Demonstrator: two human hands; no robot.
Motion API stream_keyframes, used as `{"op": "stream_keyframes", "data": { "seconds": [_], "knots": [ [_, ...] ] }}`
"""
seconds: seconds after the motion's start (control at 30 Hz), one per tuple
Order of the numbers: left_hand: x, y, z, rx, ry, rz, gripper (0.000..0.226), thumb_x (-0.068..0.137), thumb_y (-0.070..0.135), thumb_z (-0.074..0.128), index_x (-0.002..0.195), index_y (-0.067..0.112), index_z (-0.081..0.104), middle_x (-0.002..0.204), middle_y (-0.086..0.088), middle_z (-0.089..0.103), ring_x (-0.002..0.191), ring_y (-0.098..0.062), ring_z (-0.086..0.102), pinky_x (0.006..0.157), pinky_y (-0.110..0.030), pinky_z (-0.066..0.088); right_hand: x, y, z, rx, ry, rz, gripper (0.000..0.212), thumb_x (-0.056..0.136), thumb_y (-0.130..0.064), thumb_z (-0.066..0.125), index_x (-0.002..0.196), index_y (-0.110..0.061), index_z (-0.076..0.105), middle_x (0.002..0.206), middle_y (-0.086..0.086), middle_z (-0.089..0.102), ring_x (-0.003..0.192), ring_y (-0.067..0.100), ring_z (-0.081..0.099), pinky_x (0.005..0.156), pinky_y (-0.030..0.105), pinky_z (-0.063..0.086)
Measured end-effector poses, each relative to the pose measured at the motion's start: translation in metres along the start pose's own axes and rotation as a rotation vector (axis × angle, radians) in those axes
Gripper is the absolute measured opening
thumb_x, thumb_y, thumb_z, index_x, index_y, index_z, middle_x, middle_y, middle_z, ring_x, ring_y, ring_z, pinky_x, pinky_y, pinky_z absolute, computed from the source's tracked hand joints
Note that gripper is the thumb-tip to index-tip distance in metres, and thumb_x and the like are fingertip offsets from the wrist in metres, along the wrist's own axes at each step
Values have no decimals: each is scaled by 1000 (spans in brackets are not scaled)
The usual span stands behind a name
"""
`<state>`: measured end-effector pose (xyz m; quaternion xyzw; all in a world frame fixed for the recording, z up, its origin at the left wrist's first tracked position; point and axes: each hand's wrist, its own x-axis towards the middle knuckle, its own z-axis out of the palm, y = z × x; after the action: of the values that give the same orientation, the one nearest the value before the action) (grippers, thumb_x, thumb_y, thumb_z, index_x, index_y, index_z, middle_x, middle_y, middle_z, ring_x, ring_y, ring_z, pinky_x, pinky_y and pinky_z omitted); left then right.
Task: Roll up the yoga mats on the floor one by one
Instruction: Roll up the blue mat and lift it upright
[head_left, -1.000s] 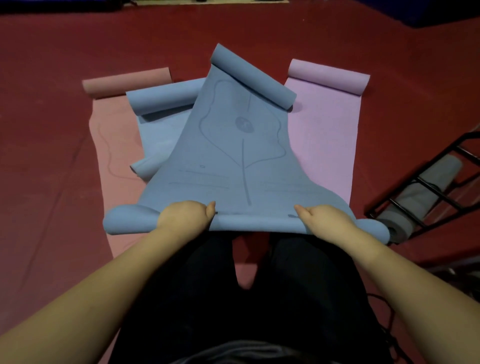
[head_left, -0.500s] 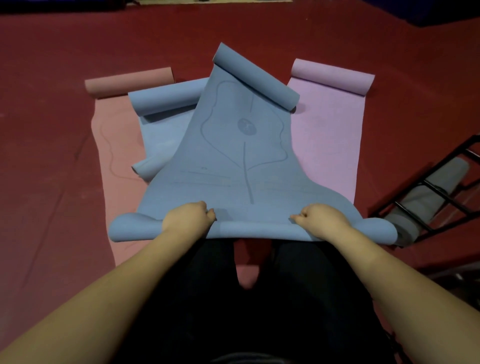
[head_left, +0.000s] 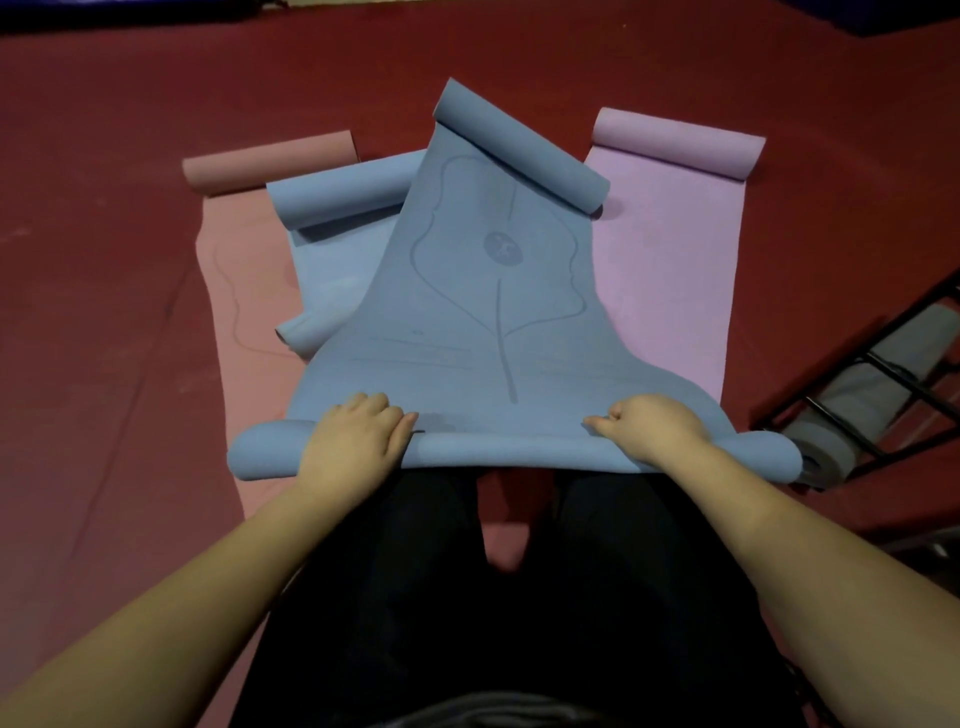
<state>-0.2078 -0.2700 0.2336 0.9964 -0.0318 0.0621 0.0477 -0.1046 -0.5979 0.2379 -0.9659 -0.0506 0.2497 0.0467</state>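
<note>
Blue mat (head_left: 483, 312), top one of the pile, is being rolled from its near end; a thin roll (head_left: 509, 452) is already formed there, across the person's knees. Material is judged soft, light and floppy, foam-like: the sheet sags and flares wide at the near end, so skew is likely unless pressure is kept even. Best hold is judged to be on the roll itself, symmetric about the centre line, roughly where the hands are placed now. Left hand (head_left: 353, 441) is curled over the roll, fingers tucked onto the sheet ahead of it; right hand (head_left: 654, 426) is clenched on the roll likewise, thumb pointing inward. Surface is matte grey-blue, printed with a leaf-like outline, a centre line and a round logo; far end is curled into a tube (head_left: 524, 150). It lies askew over a second blue mat (head_left: 337, 249), between a pink mat (head_left: 244, 291) toward the floor's left and a lilac mat (head_left: 670, 270) toward the right, all on red floor (head_left: 104, 260). A grey rolled mat (head_left: 852, 415) is seen in what is probably a black rack (head_left: 883, 364), partly cropped.
</note>
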Motion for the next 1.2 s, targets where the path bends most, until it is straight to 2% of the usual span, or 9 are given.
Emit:
{"op": "stream_keyframes", "data": {
  "seconds": [0.17,0.27,0.53,0.67,0.77,0.87,0.97,1.07,1.2],
  "knots": [
    [-21,-12,0,218,142,-104,42,95,34,39,62,13,55,67,-8,48,65,-32,47,62,-41,36,1,-1,1,25,17,2,46,94,-62,45,86,-22,65,99,6,64,96,26,57,83,34,44],
    [-19,-9,-5,99,16,-154,43,97,32,35,61,13,51,63,-8,53,60,-34,54,54,-39,42,-3,4,0,99,55,-9,49,95,-60,45,70,-20,57,81,2,58,88,26,57,76,34,42],
    [11,-7,-18,4,-309,-264,48,105,40,23,81,16,57,94,-7,65,85,-27,56,78,-35,45,-34,53,19,304,383,-210,42,98,-38,54,62,-17,49,64,-3,47,71,19,50,61,34,29],
    [-2,-10,-12,169,-246,-194,34,102,36,34,123,18,55,105,-5,59,101,-30,55,81,-37,41,-49,73,39,249,686,-200,39,91,-46,43,59,-24,42,59,-11,39,69,16,39,65,33,33],
    [-10,-10,-18,115,-265,-250,59,95,47,23,89,20,75,80,-4,60,86,-32,55,75,-40,39,-56,68,45,207,750,-125,42,92,-42,45,56,-20,39,58,-6,39,66,18,38,63,32,30],
    [-15,-13,-16,117,-202,-185,67,93,49,12,77,15,68,78,-7,64,77,-32,56,67,-36,40,-56,63,37,232,634,-26,48,98,-31,53,54,-16,39,58,0,44,64,27,48,59,33,28],
    [-4,-20,-28,81,-333,-199,55,102,45,18,76,13,56,84,-6,63,74,-26,51,62,-32,34,-55,60,14,242,386,55,46,101,-40,43,64,-16,56,71,8,58,79,32,59,64,36,37],
    [17,-19,-48,-94,-495,-275,58,105,46,17,67,17,49,78,-6,54,79,-26,48,76,-33,36,-48,57,-13,290,117,97,50,104,-43,37,112,-8,71,119,19,64,113,33,57,91,34,42],
    [32,-20,-42,-53,-671,-227,52,107,38,19,107,6,60,115,-17,58,98,-27,48,88,-32,34,-33,63,-19,264,-83,103,51,100,-49,43,133,-14,61,142,8,53,128,25,49,106,30,34]
  ]
}}
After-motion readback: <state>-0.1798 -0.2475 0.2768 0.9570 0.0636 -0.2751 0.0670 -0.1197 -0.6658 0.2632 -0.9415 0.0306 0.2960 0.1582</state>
